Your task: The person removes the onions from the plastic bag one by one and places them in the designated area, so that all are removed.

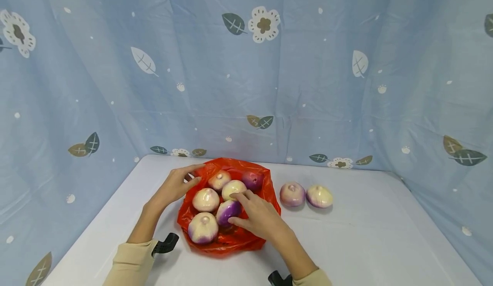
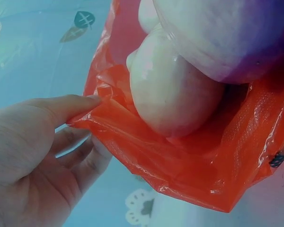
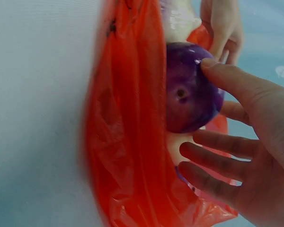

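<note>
A red plastic bag [image 1: 239,237] lies spread on the table with several glossy cream-and-purple onions in it, among them a pale onion [image 1: 203,227] at the near left. At the bag's left rim, my left hand [image 2: 42,146] pinches the plastic between thumb and fingers. My right hand [image 1: 262,214] is over the bag's right side, its thumb and index finger around a purple onion [image 3: 191,90]. The other fingers of that hand are spread, near a pale onion partly hidden below. In the head view the right fingertips overlap another cream onion [image 1: 233,189].
Two more onions, a pinkish one [image 1: 292,194] and a yellowish one [image 1: 319,196], sit side by side on the white table [image 1: 366,234], right of the bag. A blue patterned curtain [image 1: 308,76] hangs behind the table and along both sides.
</note>
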`<state>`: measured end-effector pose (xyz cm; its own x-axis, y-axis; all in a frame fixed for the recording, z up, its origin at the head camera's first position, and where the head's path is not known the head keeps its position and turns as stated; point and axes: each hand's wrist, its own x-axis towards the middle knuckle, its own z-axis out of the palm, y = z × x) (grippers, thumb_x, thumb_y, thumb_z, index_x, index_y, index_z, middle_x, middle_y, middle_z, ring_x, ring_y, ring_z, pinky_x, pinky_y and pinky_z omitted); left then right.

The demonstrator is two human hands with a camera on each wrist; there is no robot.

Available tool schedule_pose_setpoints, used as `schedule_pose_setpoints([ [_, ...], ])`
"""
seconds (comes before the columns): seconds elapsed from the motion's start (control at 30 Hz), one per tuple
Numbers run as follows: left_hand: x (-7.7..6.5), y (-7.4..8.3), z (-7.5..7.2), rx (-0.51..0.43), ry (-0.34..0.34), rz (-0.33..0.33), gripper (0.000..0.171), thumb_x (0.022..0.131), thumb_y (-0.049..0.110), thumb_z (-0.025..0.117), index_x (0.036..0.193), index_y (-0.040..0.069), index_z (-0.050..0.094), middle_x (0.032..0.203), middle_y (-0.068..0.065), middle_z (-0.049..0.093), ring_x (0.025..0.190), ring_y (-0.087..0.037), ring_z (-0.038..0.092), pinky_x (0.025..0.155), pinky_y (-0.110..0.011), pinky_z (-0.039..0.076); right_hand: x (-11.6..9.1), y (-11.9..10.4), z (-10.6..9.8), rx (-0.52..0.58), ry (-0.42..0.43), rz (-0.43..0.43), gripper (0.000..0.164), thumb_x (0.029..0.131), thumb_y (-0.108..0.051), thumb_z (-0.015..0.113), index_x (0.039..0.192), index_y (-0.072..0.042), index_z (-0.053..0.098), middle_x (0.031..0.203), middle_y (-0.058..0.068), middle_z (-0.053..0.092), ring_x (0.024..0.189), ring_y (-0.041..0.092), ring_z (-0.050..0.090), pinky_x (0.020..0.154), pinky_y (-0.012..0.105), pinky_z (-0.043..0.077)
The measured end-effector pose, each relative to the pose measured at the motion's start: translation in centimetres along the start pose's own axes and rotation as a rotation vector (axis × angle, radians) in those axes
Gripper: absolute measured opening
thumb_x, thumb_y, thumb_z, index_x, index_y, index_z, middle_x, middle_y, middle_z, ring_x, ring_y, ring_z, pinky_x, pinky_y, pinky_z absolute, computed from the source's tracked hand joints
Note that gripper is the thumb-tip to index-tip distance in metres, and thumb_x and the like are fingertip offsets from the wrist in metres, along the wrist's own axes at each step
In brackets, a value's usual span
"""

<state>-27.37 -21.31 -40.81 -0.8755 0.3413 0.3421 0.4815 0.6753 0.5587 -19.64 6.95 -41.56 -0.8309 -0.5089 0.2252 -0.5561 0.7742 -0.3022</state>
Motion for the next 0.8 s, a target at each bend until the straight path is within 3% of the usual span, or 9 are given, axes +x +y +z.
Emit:
schedule_pose_setpoints([
  [0.13,-0.06,-0.13,0.09,-0.008,-0.002,-0.011,0.043,0.092,0.009,0.066,0.134,0.011,0.060,0.112,-0.013,0.071,0.080,-0.017,0.067,0.067,-0.022,0.056,-0.05,-0.35,0.50,0.015,0.000,0.010,0.057,0.085,-0.056,0.067,0.133,-0.028,0.054,0.125,0.001,0.059,0.111,0.019,0.062,0.090,0.043,0.056],
  [0.4,-0.05,-0.15,0.17,-0.011,-0.012,-0.017,0.044,0.092,0.010,0.066,0.135,0.012,0.060,0.109,-0.012,0.071,0.081,-0.016,0.067,0.067,-0.020,0.056,0.01,-0.80,1.05,-0.023,-0.004,0.024,0.058,0.084,-0.062,0.065,0.131,-0.031,0.054,0.116,-0.003,0.056,0.097,0.016,0.062,0.080,0.041,0.057],
  [0.6,0.00,0.02,0.01,-0.014,-0.011,-0.025,0.044,0.092,0.010,0.066,0.135,0.012,0.060,0.118,-0.013,0.070,0.082,-0.017,0.066,0.067,-0.020,0.056,-0.10,-0.89,0.90,-0.024,-0.009,0.032,0.058,0.083,-0.061,0.067,0.131,-0.031,0.053,0.117,-0.002,0.057,0.101,0.016,0.061,0.084,0.042,0.057],
  [0.8,-0.07,0.27,-0.17,-0.023,-0.002,-0.018,0.044,0.091,0.009,0.067,0.134,0.011,0.061,0.114,-0.012,0.071,0.081,-0.017,0.065,0.067,-0.020,0.055,-0.36,-0.96,0.69,0.020,-0.017,0.044,0.057,0.084,-0.059,0.067,0.132,-0.031,0.054,0.121,-0.001,0.058,0.106,0.018,0.062,0.089,0.045,0.055],
])
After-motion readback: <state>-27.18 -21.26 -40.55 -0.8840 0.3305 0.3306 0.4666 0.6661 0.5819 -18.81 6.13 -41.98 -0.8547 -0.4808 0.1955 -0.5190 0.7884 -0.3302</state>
